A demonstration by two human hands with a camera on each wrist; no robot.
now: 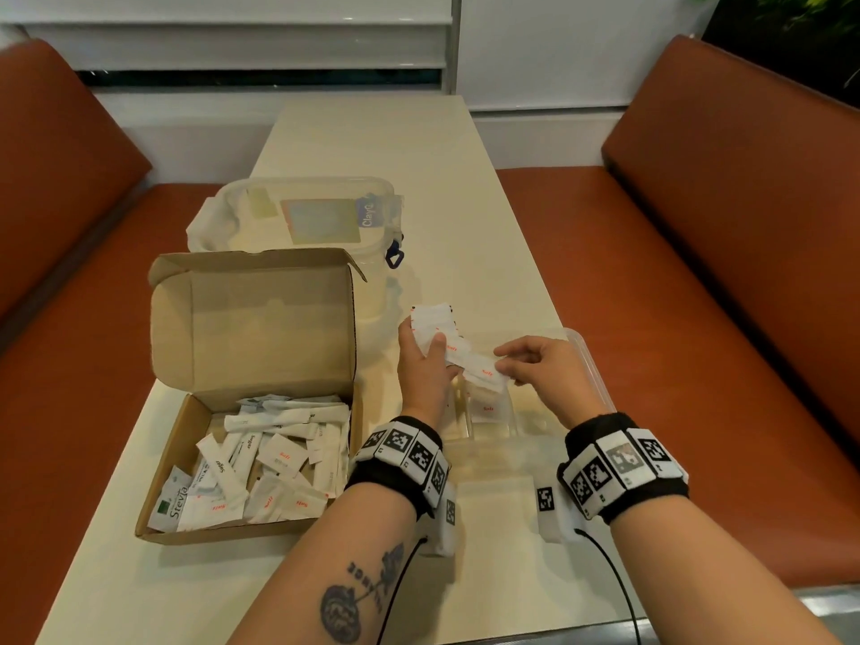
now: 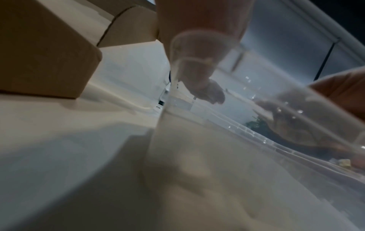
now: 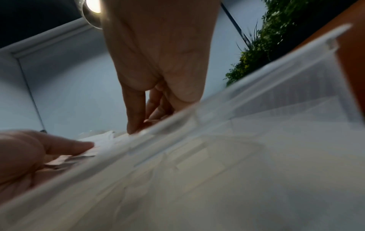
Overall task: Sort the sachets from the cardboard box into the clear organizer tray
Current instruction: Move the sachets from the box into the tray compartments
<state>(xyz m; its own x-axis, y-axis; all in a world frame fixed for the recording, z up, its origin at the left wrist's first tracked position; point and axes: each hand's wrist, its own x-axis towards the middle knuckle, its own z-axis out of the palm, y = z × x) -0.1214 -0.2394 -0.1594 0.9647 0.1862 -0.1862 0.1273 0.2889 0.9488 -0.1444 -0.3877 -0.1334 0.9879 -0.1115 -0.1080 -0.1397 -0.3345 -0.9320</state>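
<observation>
White "Salt" sachets (image 1: 484,372) in both hands; boxed ones read "Sugar", "Stevia".

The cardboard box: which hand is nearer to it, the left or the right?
Left. The left hand, holding a stack of sachets, is just right of the cardboard box. The right hand is farther right, over the clear organizer tray.

Matt brown cardboard box (image 1: 260,328) of white paper sachets (image 1: 274,453) beside a clear glossy plastic organizer tray (image 1: 591,360) on a smooth cream table (image 1: 372,142); leather-look orange benches (image 1: 744,216).
</observation>
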